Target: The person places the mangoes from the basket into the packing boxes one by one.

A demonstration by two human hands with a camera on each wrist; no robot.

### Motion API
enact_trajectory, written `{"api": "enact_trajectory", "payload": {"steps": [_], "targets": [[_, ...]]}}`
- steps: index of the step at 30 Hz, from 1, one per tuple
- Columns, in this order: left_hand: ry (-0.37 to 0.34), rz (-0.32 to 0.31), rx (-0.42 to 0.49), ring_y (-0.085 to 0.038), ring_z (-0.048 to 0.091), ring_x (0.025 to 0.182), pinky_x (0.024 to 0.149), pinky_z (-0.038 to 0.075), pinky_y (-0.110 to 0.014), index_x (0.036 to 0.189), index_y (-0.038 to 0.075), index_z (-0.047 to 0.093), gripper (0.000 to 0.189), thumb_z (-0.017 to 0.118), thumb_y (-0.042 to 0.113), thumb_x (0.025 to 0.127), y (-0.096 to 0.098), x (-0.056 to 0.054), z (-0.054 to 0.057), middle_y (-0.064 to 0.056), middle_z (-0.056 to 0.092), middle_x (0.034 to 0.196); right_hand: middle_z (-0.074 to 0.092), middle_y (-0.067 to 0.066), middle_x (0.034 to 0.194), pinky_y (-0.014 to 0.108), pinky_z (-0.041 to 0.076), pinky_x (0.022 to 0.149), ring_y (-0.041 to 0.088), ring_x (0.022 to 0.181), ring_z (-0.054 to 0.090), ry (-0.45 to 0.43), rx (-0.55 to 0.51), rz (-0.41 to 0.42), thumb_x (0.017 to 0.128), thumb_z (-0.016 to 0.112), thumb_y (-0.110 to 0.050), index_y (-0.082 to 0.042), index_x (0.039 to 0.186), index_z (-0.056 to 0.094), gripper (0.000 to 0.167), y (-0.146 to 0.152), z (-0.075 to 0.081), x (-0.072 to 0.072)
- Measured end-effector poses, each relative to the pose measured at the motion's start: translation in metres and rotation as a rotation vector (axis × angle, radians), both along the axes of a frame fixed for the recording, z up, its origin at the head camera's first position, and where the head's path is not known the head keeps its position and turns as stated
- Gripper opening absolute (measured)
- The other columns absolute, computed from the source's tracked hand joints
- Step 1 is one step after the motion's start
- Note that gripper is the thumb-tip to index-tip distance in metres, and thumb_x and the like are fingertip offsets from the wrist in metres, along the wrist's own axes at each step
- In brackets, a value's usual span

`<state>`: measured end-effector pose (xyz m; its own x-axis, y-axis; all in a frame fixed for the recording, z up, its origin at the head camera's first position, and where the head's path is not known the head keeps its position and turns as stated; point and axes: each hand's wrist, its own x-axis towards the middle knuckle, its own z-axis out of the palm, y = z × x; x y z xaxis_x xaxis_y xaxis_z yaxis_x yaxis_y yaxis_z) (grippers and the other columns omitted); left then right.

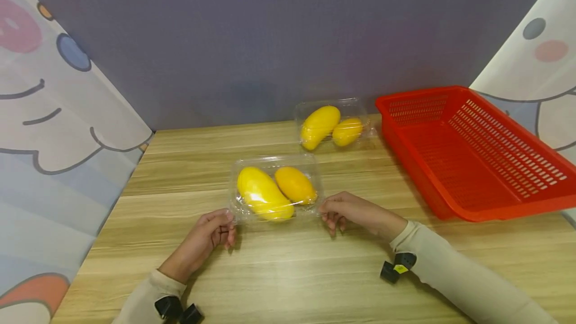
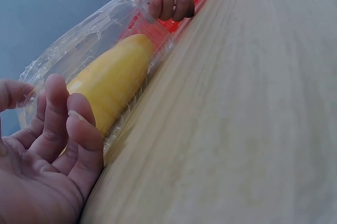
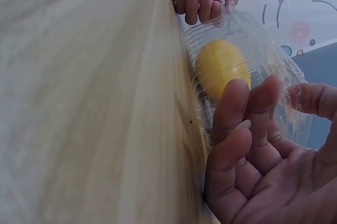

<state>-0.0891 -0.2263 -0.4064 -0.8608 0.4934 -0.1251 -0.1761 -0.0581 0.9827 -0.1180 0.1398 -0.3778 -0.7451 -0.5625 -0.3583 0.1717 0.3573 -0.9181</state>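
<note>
A clear plastic clamshell box (image 1: 276,161) lies on the wooden table in front of me. Inside it are a long, curved yellow mango (image 1: 261,191) and a smaller orange-yellow oval fruit (image 1: 295,185). My left hand (image 1: 211,231) pinches the box's near left corner between thumb and fingers. At the near right corner, my right hand (image 1: 355,212) pinches the rim the same way. Both wrist views show the thumb up at the plastic edge, with the other fingers curled in front of the box. The lid lies over the fruit.
A second clear box (image 1: 330,104) with two yellow fruits stands farther back, against the grey wall panel (image 1: 270,39). To the right is a red slotted plastic basket (image 1: 423,169) with raised sides. Printed cartoon panels flank the wooden table (image 1: 180,174).
</note>
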Motion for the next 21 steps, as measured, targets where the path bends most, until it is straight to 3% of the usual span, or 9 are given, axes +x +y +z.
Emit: {"api": "enact_trajectory", "payload": {"steps": [21], "targets": [[0.006,0.002,-0.023,-0.003,0.058,0.065,0.059,0.05,-0.019,0.088,0.013,0.057,0.026,0.042,0.02,0.107,-0.0005,0.0013,0.0018,0.009,0.062,0.074,0.058,-0.003,0.065,0.022,0.044,0.055,0.014,0.062,0.06,0.014,0.013,0.026,0.098,0.049,-0.024,-0.006,0.083,0.058,0.024,-0.0001,0.0004,0.0006]]}}
